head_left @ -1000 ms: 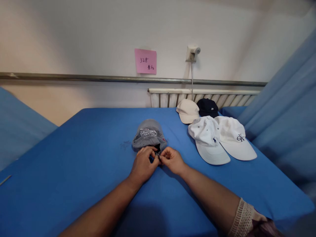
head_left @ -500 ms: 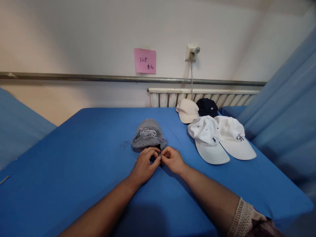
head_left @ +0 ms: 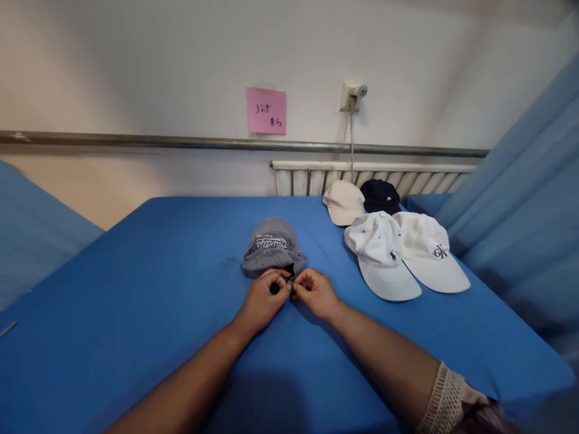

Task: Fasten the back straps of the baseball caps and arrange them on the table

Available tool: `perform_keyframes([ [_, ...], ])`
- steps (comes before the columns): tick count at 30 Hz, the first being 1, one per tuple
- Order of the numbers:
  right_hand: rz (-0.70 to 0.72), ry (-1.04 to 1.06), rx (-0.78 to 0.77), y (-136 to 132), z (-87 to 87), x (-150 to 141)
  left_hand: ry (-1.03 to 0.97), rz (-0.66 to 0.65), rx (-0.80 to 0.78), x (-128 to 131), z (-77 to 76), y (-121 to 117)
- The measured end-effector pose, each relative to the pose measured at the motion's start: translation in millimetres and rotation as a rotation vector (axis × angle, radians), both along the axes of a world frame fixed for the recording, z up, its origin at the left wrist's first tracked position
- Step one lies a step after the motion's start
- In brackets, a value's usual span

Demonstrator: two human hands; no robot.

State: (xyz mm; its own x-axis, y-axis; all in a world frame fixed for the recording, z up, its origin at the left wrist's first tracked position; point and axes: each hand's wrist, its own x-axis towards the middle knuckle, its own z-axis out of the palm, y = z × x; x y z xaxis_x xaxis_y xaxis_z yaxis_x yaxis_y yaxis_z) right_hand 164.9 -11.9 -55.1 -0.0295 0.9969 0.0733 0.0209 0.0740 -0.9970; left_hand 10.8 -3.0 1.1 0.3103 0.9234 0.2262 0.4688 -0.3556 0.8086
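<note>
A grey cap (head_left: 272,245) with white lettering lies on the blue table (head_left: 149,289), its back facing me. My left hand (head_left: 262,300) and my right hand (head_left: 315,293) meet at the cap's rear edge. Both pinch the back strap between thumb and fingers. The strap itself is mostly hidden under my fingertips.
Several other caps sit at the right: a white cap with a small logo (head_left: 380,253), a white cap with letters (head_left: 429,250), a beige cap (head_left: 344,202) and a dark cap (head_left: 380,196). A radiator (head_left: 362,178), a rail and a pink note (head_left: 266,110) are on the wall behind.
My fingers have shifted slightly on the strap at the cap's back. The cap and both arms stay in place.
</note>
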Motion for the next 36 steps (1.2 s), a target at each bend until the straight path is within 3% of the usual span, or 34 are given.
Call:
perform_keyframes([
  [5,-0.026,-0.075,0.032,0.3,-3.7,0.4,-0.049,-0.041,-0.031,3.0,-0.4,-1.8],
  [16,-0.009,-0.073,0.014,-2.0,4.2,0.3,-0.004,0.064,-0.055,-0.9,-2.8,2.8],
  [23,-0.016,-0.125,0.043,-1.5,3.5,1.1,-0.026,0.029,-0.047,1.2,-6.5,2.8],
  [30,-0.005,-0.152,0.034,-2.1,2.5,1.4,0.010,0.096,-0.047,0.6,-7.4,4.0],
  [36,-0.022,-0.216,0.061,-2.6,3.1,2.2,-0.024,0.032,-0.078,1.1,-5.8,3.5],
])
